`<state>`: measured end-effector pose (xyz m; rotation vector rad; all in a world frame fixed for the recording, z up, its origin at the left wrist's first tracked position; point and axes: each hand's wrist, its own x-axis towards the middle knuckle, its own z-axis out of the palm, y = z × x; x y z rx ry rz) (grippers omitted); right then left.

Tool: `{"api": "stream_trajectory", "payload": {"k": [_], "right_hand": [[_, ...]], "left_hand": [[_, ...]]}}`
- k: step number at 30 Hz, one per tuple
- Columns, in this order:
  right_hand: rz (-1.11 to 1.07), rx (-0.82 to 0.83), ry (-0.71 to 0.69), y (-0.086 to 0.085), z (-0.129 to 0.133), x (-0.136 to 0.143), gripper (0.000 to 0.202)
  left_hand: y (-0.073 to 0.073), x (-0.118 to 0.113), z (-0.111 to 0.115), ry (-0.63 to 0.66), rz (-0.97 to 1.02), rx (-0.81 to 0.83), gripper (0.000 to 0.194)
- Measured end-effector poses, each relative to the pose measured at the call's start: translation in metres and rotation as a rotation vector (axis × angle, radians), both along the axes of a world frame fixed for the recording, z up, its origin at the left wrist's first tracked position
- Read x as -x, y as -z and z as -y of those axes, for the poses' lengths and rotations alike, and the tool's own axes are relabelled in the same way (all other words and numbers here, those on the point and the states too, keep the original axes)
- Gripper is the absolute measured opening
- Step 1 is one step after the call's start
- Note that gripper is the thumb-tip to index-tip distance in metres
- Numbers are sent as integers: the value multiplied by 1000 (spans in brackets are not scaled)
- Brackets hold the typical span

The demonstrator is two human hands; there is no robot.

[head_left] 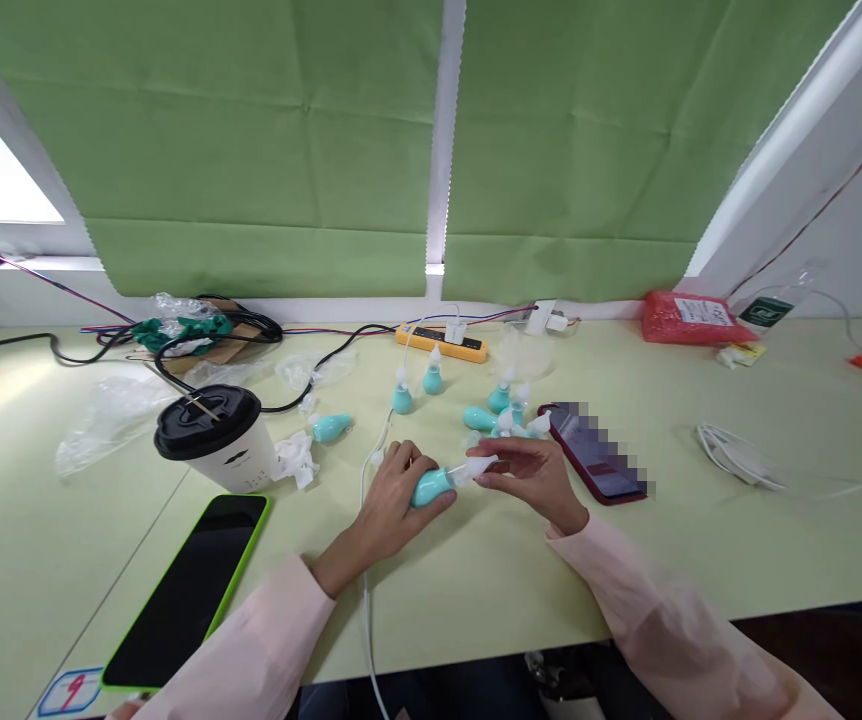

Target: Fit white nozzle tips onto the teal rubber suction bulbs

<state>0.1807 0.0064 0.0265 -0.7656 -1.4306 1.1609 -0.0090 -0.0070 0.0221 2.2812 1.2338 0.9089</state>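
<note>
My left hand is closed around the teal squeeze bulb of a small nasal aspirator, low over the table. The fingers of my right hand pinch its pointed white tip. A thin clear stem shows between bulb and tip; whether the tip is fully seated I cannot tell. Past my right hand lies a cluster of similar teal aspirators with white tips. Two more stand upright beyond my hands, a nearer aspirator and a farther aspirator. Another teal bulb lies on its side to the left.
A lidded paper cup and a green-cased phone are at left; a red-cased phone lies right. A white cable runs under my left wrist. At the back are a yellow power strip and a red package.
</note>
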Motion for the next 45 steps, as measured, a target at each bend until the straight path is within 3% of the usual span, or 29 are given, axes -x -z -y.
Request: {"api": "stream_trajectory", "payload": {"k": [3,6,10,15,22,26,30,35,39,45], "right_hand": [[-83,-75,135,-1,-1,-4,42],[-105,-141,319,-2,-4,-11,26],[-159,-260,549,-2,-7,-16,5],[-211,-449,720,-3,-7,-20,8],[-225,-464,776,0,-10,-24,10],[-189,-473,834,-2,-11,-24,12],[-217,-517,896,-6,-11,-25,12],[-126,-497,906,-3,-8,-22,13],[-73,-538,845,1,-6,-18,12],[49,-593,747,10,-2,-16,7]], "left_hand": [[-1,5,-11,-98,21,1,25],[5,8,-26,-193,107,44,26],[17,5,-42,-174,114,101,24],[26,-2,-55,-170,39,92,21],[27,-1,-59,-181,-50,85,35],[5,12,-52,-276,-159,-11,42],[-11,28,-42,-291,-477,3,29],[3,30,-40,-237,-713,133,16],[13,33,-47,-261,-722,152,18],[12,39,-49,-353,-692,149,22]]}}
